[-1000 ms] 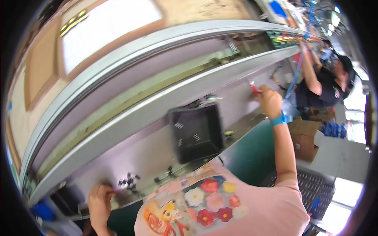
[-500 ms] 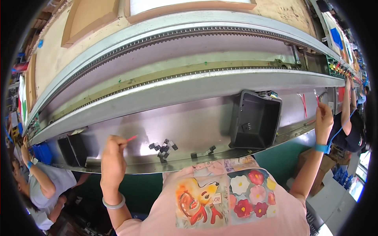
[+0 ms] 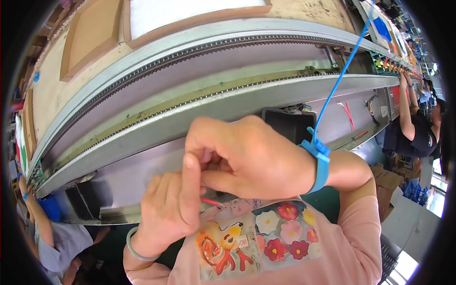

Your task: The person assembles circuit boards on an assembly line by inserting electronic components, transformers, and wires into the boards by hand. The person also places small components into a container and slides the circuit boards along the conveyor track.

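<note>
Both my hands meet above the near metal trough (image 3: 123,183). My left hand (image 3: 166,204) is closed, its thumb or a finger pointing up against the right fingers. A thin red wire-like piece (image 3: 209,201) pokes out beside it toward my shirt. My right hand (image 3: 247,156), with a blue strap (image 3: 319,166) and cord at the wrist, bends inward with curled fingertips touching the left hand. Whatever sits between those fingertips is hidden. Behind the right hand stands a black bin (image 3: 287,124), partly covered. My hands block the trough's middle.
Beyond the trough, a metal rail (image 3: 190,116) and chain track run across. Red wires (image 3: 347,116) and a pliers-like tool (image 3: 371,110) lie at right. Another black bin (image 3: 81,202) stands at left. Co-workers occupy both sides, one in black (image 3: 415,135).
My hands were wide apart, each pinching a red piece; they have now come together in front of me. The right hand travelled left from beyond the bin, and the view shifted slightly.
</note>
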Tool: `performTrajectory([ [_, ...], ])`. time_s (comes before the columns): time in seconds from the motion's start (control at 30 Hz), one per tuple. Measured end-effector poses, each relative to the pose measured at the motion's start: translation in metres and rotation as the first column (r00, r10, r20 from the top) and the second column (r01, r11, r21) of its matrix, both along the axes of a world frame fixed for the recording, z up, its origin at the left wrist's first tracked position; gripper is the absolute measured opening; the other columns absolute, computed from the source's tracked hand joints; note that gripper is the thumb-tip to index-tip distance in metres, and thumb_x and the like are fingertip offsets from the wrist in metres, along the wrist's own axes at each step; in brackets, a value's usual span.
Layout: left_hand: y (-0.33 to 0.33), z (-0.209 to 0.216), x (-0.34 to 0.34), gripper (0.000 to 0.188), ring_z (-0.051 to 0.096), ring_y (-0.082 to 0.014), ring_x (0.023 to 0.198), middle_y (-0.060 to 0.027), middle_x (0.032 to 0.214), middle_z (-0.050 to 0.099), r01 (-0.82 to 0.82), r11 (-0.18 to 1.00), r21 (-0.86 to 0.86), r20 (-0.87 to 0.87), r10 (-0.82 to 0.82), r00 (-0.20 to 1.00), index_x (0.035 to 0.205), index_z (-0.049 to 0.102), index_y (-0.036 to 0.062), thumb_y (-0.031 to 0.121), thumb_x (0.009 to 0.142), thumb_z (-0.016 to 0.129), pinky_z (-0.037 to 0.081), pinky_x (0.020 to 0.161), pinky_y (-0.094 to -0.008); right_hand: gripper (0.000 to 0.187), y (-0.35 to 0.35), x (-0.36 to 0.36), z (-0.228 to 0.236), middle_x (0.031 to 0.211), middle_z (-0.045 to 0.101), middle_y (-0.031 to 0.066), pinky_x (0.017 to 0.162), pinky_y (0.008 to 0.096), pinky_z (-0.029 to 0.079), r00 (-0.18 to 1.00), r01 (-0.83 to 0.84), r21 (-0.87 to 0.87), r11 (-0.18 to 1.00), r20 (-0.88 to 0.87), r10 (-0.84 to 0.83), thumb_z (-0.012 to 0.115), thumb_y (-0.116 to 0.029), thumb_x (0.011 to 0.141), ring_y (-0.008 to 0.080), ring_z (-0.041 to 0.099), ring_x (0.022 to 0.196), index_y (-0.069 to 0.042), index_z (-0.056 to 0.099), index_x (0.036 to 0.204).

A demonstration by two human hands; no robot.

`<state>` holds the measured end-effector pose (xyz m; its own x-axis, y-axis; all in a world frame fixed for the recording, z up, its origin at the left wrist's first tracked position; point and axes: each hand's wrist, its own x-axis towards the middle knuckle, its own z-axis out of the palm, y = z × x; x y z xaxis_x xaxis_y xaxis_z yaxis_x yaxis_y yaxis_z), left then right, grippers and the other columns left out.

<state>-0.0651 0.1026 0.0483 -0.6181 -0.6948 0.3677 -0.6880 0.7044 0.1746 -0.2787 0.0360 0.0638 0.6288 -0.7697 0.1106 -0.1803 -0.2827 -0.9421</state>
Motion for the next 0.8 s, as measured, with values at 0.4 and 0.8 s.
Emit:
performTrajectory([
  [0.4,0.022,-0.048,0.087,0.035,0.055,-0.0411,0.109,-0.0196,0.119,0.055,-0.531,0.76,0.375,0.226,0.481,0.847,0.119,0.058,-0.0012,-0.002,0.086,0.066,0.046,0.092,-0.0466,0.025,0.05,-0.15,-0.038,0.085,0.06,0.0005,0.062,0.0204,0.044,0.407,0.744,-0.364,0.561,-0.419,-0.812,0.077,-0.008,0.089,0.0045,0.054,0.068,0.001,0.066,0.109],
  [0.8,0.019,-0.051,0.033,0.043,0.066,-0.0374,0.087,-0.0163,0.11,0.06,-0.002,0.667,0.745,-0.053,0.062,0.997,0.115,0.061,0.0003,0.005,0.076,0.08,0.055,0.072,-0.042,0.017,0.062,-0.121,-0.021,0.064,0.049,-0.0061,0.046,0.0206,0.028,0.651,0.752,0.156,0.64,-0.327,-0.685,0.072,-0.002,0.089,-0.0018,0.04,0.055,0.002,0.057,0.083],
])
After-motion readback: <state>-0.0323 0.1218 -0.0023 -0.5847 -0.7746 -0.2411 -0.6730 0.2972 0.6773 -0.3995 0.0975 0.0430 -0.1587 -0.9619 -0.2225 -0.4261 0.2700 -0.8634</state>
